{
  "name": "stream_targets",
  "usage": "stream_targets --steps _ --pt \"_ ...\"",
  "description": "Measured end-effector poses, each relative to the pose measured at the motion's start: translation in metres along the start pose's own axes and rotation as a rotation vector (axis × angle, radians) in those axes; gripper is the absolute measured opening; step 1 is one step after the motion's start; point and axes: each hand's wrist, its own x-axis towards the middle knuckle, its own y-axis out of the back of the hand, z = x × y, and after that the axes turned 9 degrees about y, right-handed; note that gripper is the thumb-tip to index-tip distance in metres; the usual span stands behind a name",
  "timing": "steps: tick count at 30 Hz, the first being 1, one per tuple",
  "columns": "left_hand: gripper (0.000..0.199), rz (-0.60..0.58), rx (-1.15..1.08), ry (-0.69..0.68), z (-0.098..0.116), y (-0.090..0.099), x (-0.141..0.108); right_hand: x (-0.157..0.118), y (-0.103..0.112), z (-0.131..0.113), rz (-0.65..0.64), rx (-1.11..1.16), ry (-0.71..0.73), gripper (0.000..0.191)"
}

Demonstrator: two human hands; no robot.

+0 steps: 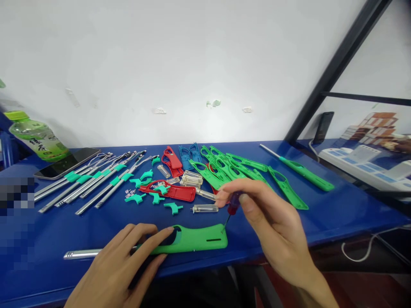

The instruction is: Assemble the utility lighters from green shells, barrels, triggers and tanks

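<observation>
A: Green lighter [202, 238]: position?
B: Near edge of the desk [128, 216], lengthwise; left hand [125, 256] gripping it between thumb and fingers; right hand [279, 222] pinching a screwdriver [231, 209], tip at the handle's end.
A: Probable fault?
B: Tip slippage, scratching the casing, should the slanted shaft receive sideways pressure

Has bottle [40, 139] and phone [62, 167] on table [48, 231] at left, rods [94, 197] before phone, trigger pieces [156, 198] and tanks [205, 208] mid-table. Shows casing halves [287, 188] among, behind and right of these, rear lighter [306, 174] farther right, front lighter [199, 239] before tanks.
</observation>
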Motion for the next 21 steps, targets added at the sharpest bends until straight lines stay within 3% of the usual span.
stream_targets --steps 4,8,11,16,21 --pt "0.039 0.011 -0.006 -0.005 0.000 -0.001 0.000 0.001 0.001 0.002 0.027 -0.035 0.024 0.008" --pt "0.040 0.014 0.007 -0.002 0.000 -0.001 0.000 0.002 -0.001 0.001 0.058 -0.026 0.024 0.022" --pt "0.038 0.048 0.028 -0.020 0.002 0.001 0.004 0.001 -0.002 0.000 0.150 0.018 0.051 0.031" --pt "0.032 0.164 0.003 -0.064 0.007 0.008 0.017 -0.001 0.002 0.000 0.372 0.023 0.115 0.027" --pt "0.030 0.185 -0.030 0.046 -0.006 0.019 0.014 -0.004 0.006 -0.003 0.427 0.031 0.078 0.023"
